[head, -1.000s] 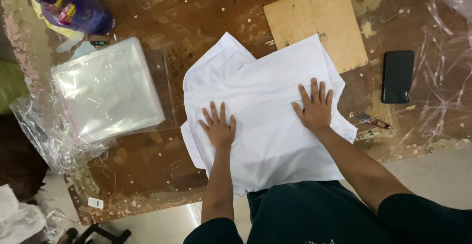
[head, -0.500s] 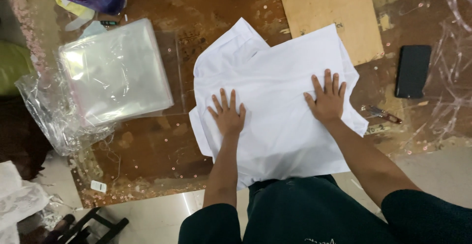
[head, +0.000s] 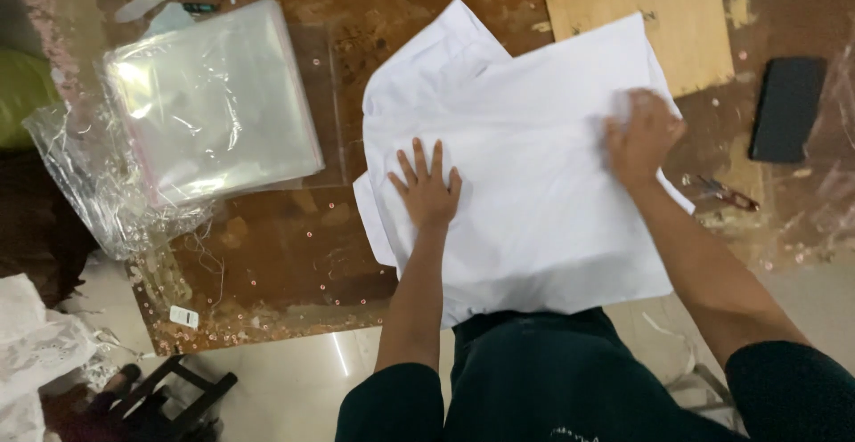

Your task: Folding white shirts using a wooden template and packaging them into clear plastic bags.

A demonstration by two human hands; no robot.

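A white garment (head: 525,157) lies spread on a worn brown table (head: 276,255), its near edge hanging over the front. My left hand (head: 427,188) presses flat on the garment's left half, fingers spread. My right hand (head: 643,135) is at the garment's right edge, blurred, with fingers curled around a bunch of the white cloth.
A stack of clear plastic bags (head: 209,99) lies to the left, with crumpled plastic wrap (head: 98,192) beside it. A tan board (head: 632,10) sits at the back, a black phone (head: 785,108) at the right, small scissors (head: 723,194) near my right forearm. White cloth (head: 31,353) lies lower left.
My right hand has gone from lying flat on the garment to gripping the cloth at its right edge. My left hand stays flat. The view has shifted slightly.
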